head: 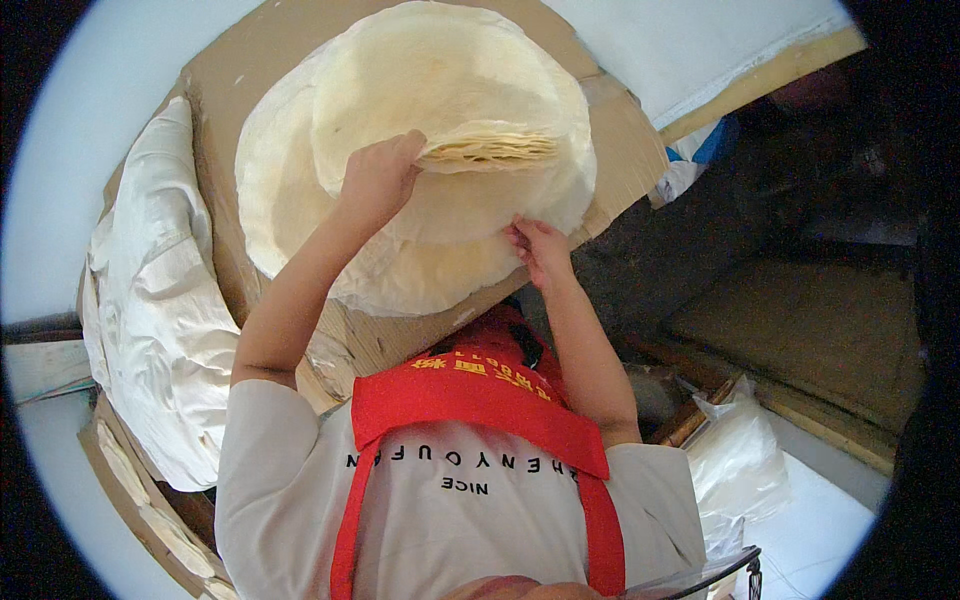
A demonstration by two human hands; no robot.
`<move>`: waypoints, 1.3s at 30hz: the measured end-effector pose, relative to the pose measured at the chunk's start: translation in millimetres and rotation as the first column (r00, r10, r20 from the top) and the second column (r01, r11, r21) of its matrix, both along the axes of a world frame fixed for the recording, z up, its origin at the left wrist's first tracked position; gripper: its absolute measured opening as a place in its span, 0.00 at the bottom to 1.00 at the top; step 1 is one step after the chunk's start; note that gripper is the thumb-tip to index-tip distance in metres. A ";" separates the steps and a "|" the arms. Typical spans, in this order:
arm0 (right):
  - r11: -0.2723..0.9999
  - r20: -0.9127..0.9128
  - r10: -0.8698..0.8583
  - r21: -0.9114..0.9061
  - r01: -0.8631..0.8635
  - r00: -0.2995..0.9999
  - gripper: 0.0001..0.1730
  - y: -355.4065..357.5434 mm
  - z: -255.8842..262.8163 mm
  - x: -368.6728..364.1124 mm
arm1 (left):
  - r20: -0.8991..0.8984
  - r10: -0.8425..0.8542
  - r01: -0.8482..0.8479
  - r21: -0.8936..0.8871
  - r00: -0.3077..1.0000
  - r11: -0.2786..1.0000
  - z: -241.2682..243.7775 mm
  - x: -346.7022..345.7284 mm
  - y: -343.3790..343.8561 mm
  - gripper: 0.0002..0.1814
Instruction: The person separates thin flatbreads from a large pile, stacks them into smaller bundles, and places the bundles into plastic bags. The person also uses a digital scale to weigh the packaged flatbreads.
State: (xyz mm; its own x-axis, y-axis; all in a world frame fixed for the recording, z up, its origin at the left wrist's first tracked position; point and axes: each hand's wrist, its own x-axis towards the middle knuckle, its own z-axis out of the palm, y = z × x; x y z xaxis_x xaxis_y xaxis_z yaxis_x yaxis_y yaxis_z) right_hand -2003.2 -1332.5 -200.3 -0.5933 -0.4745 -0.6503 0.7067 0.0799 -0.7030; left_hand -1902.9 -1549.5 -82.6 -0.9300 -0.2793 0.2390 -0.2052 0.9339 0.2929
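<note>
A large stack of thin round flatbread sheets [450, 217] lies on a cardboard sheet [247, 45]. Near its middle, my left hand [381, 171] grips the left end of several layers, whose folded or stacked edges [495, 148] show to the right of the fingers. Lower right, the thumb and fingertips of my right hand [538, 244] pinch the near right rim of a pale sheet. How many sheets each hand holds cannot be told.
White cloth [161, 300] covers a bulky pile at the left. Flat pale pieces [172, 540] lie at lower left. A wood-edged white board [750, 52] stands at upper right. Clear plastic bags [735, 450] are at lower right. A red apron [480, 409] hangs close to the cardboard's near edge.
</note>
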 end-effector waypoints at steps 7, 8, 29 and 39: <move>0.985 -0.109 0.148 0.102 -0.137 0.983 0.09 -8.9 13.3 -15.3 | -0.071 -0.021 0.026 0.064 0.997 0.998 -11.7 3.8 -2.3 0.08; 0.994 -0.120 0.073 0.091 -0.062 0.990 0.08 -10.3 12.9 -15.6 | -0.063 -0.020 0.024 0.062 0.998 0.998 -13.2 4.0 -2.3 0.08; 0.972 -0.195 0.110 0.227 -0.064 0.975 0.11 -17.1 18.2 9.8 | -0.018 -0.007 0.009 0.120 1.000 0.993 -16.0 7.1 -3.1 0.12; 0.915 0.138 -0.096 -0.377 0.142 0.986 0.12 -38.9 66.2 -11.6 | -0.264 -0.052 0.076 0.082 0.963 0.994 -13.6 12.7 20.2 0.14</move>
